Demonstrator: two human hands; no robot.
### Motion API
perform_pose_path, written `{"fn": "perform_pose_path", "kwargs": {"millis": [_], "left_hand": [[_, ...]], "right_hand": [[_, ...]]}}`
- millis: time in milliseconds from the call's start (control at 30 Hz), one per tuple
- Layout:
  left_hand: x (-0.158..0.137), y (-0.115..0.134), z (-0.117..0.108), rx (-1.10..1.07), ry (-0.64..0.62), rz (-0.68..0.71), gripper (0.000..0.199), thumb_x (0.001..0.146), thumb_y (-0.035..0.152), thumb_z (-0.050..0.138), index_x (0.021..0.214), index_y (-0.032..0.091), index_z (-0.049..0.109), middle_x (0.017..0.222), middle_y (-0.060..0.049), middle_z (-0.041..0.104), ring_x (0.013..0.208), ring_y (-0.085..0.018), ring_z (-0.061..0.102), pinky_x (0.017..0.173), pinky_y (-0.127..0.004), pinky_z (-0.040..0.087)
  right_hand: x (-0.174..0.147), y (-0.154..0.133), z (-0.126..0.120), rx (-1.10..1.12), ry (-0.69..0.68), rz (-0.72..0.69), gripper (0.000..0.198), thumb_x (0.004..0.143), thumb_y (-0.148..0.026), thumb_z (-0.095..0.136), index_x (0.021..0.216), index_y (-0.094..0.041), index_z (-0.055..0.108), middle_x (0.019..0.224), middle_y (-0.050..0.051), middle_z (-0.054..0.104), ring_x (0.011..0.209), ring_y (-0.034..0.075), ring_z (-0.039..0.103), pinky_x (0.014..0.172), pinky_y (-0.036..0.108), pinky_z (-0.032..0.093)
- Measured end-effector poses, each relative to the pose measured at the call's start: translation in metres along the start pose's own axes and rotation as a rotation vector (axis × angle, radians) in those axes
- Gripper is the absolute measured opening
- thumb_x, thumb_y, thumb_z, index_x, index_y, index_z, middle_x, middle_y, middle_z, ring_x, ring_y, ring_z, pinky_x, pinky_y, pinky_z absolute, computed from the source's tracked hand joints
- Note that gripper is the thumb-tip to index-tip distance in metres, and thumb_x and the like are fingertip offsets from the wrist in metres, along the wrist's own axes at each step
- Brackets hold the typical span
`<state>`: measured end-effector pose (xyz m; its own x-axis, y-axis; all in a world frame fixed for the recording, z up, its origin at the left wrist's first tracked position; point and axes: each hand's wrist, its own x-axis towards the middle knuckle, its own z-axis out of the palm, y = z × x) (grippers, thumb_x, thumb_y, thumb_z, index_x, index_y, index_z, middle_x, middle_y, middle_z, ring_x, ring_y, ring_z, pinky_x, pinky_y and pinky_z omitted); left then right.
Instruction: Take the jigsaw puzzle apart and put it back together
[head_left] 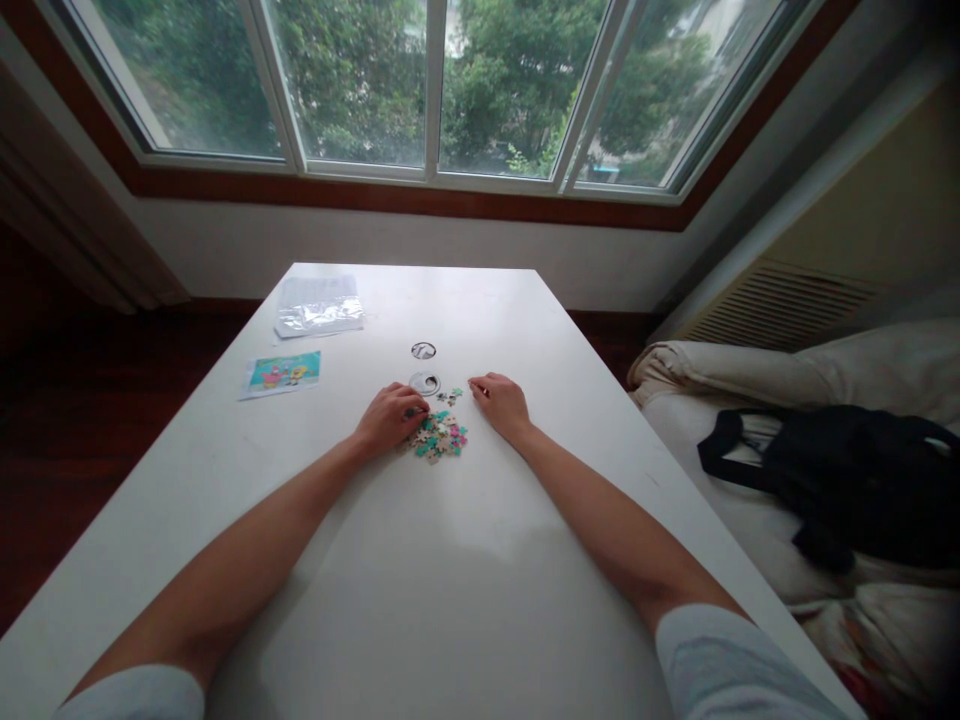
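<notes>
A small heap of jigsaw pieces (441, 440) in teal, pink and beige lies on the white table between my hands. My left hand (388, 416) rests at the heap's left edge, fingers curled in, with a dark jigsaw piece (410, 412) at the fingertips. To the right, apart from the heap, my right hand (501, 402) is closed in a pinch; whatever is in it is too small to make out. A few loose jigsaw pieces (451, 396) lie just beyond the heap. Past them sit a round grey-and-white item (425, 384) and a similar round item (424, 351).
On the table's left side lie a colourful cartoon picture sheet (285, 373) and a clear plastic bag (321, 308). The white table (450, 590) ends short of the window wall. Right of it stands a light sofa (675, 420) with dark clothing (862, 480) on it.
</notes>
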<state>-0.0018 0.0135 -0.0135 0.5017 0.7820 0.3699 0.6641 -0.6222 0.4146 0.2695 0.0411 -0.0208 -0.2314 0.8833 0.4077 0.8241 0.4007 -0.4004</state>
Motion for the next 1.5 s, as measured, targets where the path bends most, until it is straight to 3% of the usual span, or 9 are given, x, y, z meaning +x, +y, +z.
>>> {"fn": "perform_pose_path", "kwargs": {"millis": [167,433,600,733,1100,1367,1500], "left_hand": [[0.0,0.001,0.0,0.007,0.027,-0.015,0.012,0.093,0.027,0.065,0.094,0.025,0.077,0.102,-0.004,0.075,0.1,-0.023,0.062,0.094,-0.039,0.048],[-0.001,0.001,-0.003,0.054,0.133,-0.128,0.013,0.092,0.024,0.063,0.095,0.025,0.076,0.101,-0.004,0.073,0.1,-0.023,0.063,0.095,-0.04,0.048],[0.001,-0.012,-0.009,0.108,0.255,-0.276,0.016,0.093,0.025,0.06,0.095,0.023,0.075,0.096,-0.005,0.072,0.088,-0.021,0.063,0.085,-0.037,0.05],[0.002,-0.022,-0.012,0.152,0.281,-0.37,0.017,0.092,0.025,0.06,0.095,0.023,0.076,0.091,-0.005,0.07,0.084,-0.02,0.063,0.079,-0.034,0.05],[-0.003,-0.027,-0.006,0.185,0.207,-0.375,0.017,0.087,0.023,0.063,0.092,0.026,0.078,0.094,-0.006,0.072,0.084,-0.022,0.061,0.083,-0.037,0.049],[-0.003,-0.028,-0.006,0.16,0.22,-0.374,0.021,0.087,0.02,0.061,0.098,0.024,0.078,0.1,-0.007,0.07,0.091,-0.024,0.061,0.088,-0.04,0.05],[-0.002,-0.023,-0.006,0.073,0.196,-0.257,0.022,0.087,0.02,0.061,0.1,0.026,0.078,0.106,-0.006,0.069,0.103,-0.025,0.06,0.098,-0.042,0.049]], "right_hand": [[-0.003,-0.002,-0.001,-0.16,-0.033,-0.055,0.017,0.097,-0.027,0.063,0.105,-0.025,0.077,0.102,0.01,0.066,0.099,0.025,0.056,0.083,0.035,0.047],[-0.001,-0.001,0.008,-0.01,-0.065,-0.067,0.017,0.098,-0.026,0.062,0.107,-0.024,0.076,0.1,0.007,0.066,0.1,0.022,0.058,0.09,0.034,0.048],[-0.003,-0.008,0.008,0.024,-0.051,-0.105,0.019,0.097,-0.027,0.063,0.11,-0.023,0.076,0.107,0.009,0.066,0.105,0.024,0.057,0.094,0.037,0.048],[-0.004,-0.012,0.007,0.053,-0.082,-0.196,0.021,0.097,-0.028,0.063,0.114,-0.024,0.075,0.114,0.009,0.067,0.109,0.024,0.057,0.099,0.039,0.047],[-0.005,-0.016,0.006,0.002,-0.192,-0.311,0.028,0.1,-0.034,0.06,0.125,-0.027,0.072,0.129,0.009,0.066,0.116,0.026,0.056,0.099,0.041,0.044],[-0.006,-0.017,0.009,0.014,-0.224,-0.364,0.034,0.101,-0.037,0.059,0.133,-0.029,0.068,0.142,0.01,0.059,0.133,0.028,0.049,0.109,0.046,0.041],[-0.005,-0.015,0.01,0.051,-0.198,-0.351,0.032,0.1,-0.033,0.06,0.131,-0.028,0.069,0.14,0.012,0.061,0.132,0.028,0.051,0.109,0.048,0.043]]}}
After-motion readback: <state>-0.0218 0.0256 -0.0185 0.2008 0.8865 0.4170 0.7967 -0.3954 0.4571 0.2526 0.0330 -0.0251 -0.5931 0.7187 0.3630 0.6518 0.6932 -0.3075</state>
